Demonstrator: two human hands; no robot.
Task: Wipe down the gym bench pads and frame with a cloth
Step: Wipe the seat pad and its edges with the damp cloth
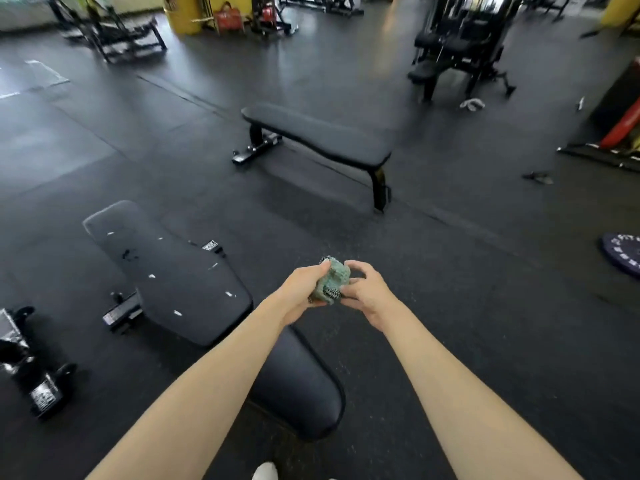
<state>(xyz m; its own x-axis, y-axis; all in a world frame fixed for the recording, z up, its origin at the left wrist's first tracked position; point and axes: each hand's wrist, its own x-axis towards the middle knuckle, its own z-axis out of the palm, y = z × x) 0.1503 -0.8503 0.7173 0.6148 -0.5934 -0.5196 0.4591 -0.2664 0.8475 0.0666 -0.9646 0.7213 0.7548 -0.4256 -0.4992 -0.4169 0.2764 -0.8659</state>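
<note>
Just ahead of a white shoe (265, 472), a person stands over the seat pad (298, 386) of an adjustable gym bench, forearms outstretched. The left hand (303, 289) and right hand (367, 292) both curl around a bunched green cloth (332, 280), held in the air between them and touching neither pad (a black-and-white patterned patch shows in its folds). The cloth looks soft, light and limp. It should mould readily to padding, and would probably work best wadded in one palm for the pads and wrapped around the tubes for the frame. Beyond the hands to the left lies the long back pad (173, 271), flecked with white marks, its frame foot (119, 311) jutting out at the side. Farther off, a flat bench (318, 135) stands on the dark rubber floor (450, 271), with a weight plate (623, 252) lying at the right edge. Machines fill the blurred background. No wiping has begun.
</note>
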